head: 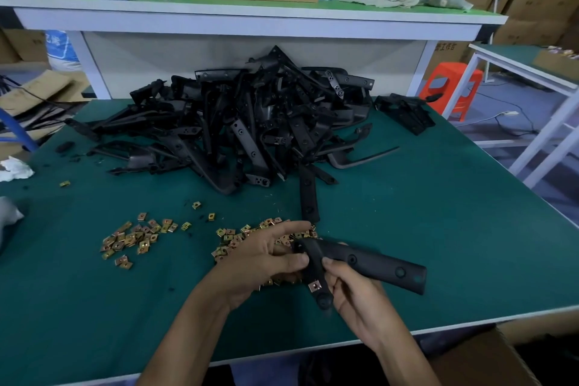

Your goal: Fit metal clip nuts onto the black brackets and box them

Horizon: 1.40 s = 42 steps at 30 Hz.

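Nearest, the right grip (354,294) curls round the short arm of a black bracket (376,263) that carries one clip nut (315,286). The left grip (266,260) pinches its bend. Loose clip nuts (131,238) lie scattered on the green counter (438,213) beneath and beside them. Farther back sits the bracket heap (250,122).

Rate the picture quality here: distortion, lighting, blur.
Head view: the wide lens bows the front edge of the shelf and the near edge of the table; light is flat, shadows faint; the bracket pile merges into one dark mass; the lower tip of the held bracket is slightly blurred; the loose clip nuts read distinct.
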Tool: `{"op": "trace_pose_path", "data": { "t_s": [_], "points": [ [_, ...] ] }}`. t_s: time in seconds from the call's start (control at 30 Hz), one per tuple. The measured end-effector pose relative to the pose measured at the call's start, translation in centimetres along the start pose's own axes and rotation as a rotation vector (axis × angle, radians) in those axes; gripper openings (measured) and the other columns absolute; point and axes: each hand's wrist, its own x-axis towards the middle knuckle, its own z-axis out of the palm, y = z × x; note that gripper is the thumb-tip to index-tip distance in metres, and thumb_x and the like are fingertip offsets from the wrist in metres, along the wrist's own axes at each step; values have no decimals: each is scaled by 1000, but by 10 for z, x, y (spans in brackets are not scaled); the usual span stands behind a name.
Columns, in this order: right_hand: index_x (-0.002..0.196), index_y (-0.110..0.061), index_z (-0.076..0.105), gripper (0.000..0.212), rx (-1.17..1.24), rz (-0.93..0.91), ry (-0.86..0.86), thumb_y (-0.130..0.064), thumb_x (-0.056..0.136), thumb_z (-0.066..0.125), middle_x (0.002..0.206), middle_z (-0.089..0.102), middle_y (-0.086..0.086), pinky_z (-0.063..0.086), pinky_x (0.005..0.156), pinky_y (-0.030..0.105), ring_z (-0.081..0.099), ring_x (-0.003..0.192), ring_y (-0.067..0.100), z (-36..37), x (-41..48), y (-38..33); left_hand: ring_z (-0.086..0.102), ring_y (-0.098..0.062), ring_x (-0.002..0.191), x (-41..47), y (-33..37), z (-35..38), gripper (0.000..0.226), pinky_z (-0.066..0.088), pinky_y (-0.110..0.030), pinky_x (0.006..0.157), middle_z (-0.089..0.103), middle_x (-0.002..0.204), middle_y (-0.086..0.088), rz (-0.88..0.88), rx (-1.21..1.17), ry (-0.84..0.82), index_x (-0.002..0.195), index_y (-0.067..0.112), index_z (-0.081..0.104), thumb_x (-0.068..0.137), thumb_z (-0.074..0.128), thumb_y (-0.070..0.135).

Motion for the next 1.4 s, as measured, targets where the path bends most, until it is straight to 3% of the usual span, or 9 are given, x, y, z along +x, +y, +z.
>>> {"op": "trace_pose_path", "data": {
  "t_s": [0.37, 0.47, 0.6, 0.73, 0.8, 0.87, 1.03, 1.17, 1.4],
  "points": [
    [88, -12, 82, 8, -165, -50, 55, -19, 85, 80, 87, 72, 10, 56, 81, 36, 67, 79, 18, 5, -43, -8, 71, -14, 108, -12, -7, 12, 43, 59, -28, 85, 71, 125, 11, 22, 185, 34, 119, 47, 69, 80, 75, 30],
    [75, -18, 81, 24, -178, -69, 151, -9, 94, 70, 75, 71, 1, 53, 70, 25, 67, 71, 12, -13, -75, -10, 73, -11, 101, -6, -9, 38, 44, 61, -31, 75, 70, 122, 22, -4, 272, -32, 115, 47, 72, 74, 76, 31],
    [77, -16, 79, 13, -16, -131, 299, -9, 87, 76, 74, 70, 3, 52, 67, 24, 66, 68, 12, -64, -130, -29, 70, 4, 99, -1, -8, 80, 47, 54, -32, 89, 74, 101, 27, -50, 401, -120, 109, 54, 70, 63, 77, 46],
    [119, -10, 65, 41, 385, -400, 693, -37, 88, 71, 89, 61, 3, 45, 66, 21, 56, 70, 10, -139, -180, -89, 56, -33, 125, 4, -30, 76, 56, 30, -57, 115, 68, 98, -10, -105, 442, -319, 129, 8, 63, 81, 79, 32],
    [122, -10, 55, 45, 684, -523, 831, -49, 101, 53, 87, 61, 4, 43, 65, 24, 54, 68, 13, -168, -198, -107, 60, -37, 121, 9, -29, 86, 33, 37, -59, 109, 73, 100, -10, -112, 446, -324, 128, 11, 63, 95, 58, 14],
    [130, -11, 44, 42, 786, -559, 933, -46, 107, 42, 100, 63, 11, 39, 64, 26, 53, 70, 18, -186, -204, -105, 71, -21, 107, 2, -15, 103, 31, 51, -45, 97, 78, 101, 0, -78, 490, -135, 117, 29, 68, 86, 61, 28],
    [106, -10, 65, 14, 47, -455, 904, -21, 103, 57, 81, 67, 9, 44, 56, 27, 58, 61, 16, -155, -150, -83, 71, 1, 96, -15, 0, 106, 31, 52, -28, 85, 78, 102, 11, -56, 451, -111, 115, 34, 69, 84, 63, 40],
    [95, -25, 71, 20, -609, -482, 561, -7, 98, 64, 74, 73, -3, 52, 61, 21, 65, 65, 8, -86, -73, -84, 68, 4, 100, -26, -2, 81, 23, 49, -23, 90, 76, 106, 15, -112, 392, -15, 116, 39, 66, 95, 59, 35],
    [142, -25, 55, 40, -1730, -570, 1, -13, 104, 52, 128, 57, 1, 49, 94, 40, 55, 120, 21, 1, 71, -111, 68, 4, 97, -51, -9, 40, 23, 49, -13, 79, 76, 103, 18, -102, 413, 169, 110, 47, 69, 100, 59, 28]
  ]
}}
